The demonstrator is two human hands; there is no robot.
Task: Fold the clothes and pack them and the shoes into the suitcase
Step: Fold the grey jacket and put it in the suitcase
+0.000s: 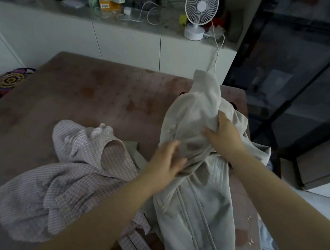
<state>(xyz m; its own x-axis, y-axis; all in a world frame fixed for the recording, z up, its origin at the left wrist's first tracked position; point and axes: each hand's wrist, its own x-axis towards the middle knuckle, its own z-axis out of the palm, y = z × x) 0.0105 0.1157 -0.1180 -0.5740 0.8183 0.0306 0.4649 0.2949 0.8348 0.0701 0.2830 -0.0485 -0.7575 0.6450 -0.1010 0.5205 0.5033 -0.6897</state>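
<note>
Matt beige cloth jacket (195,202), thin checked cotton shirt (65,184), glossy plastic fan (202,6).

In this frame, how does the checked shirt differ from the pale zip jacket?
The checked shirt is patterned, while the zip jacket is plain and pale. The checked shirt lies crumpled and untouched on the left. The zip jacket, to its right, is gripped by the right hand, and the left hand is on it. Both rest on the bed, and neither is folded yet.
</note>
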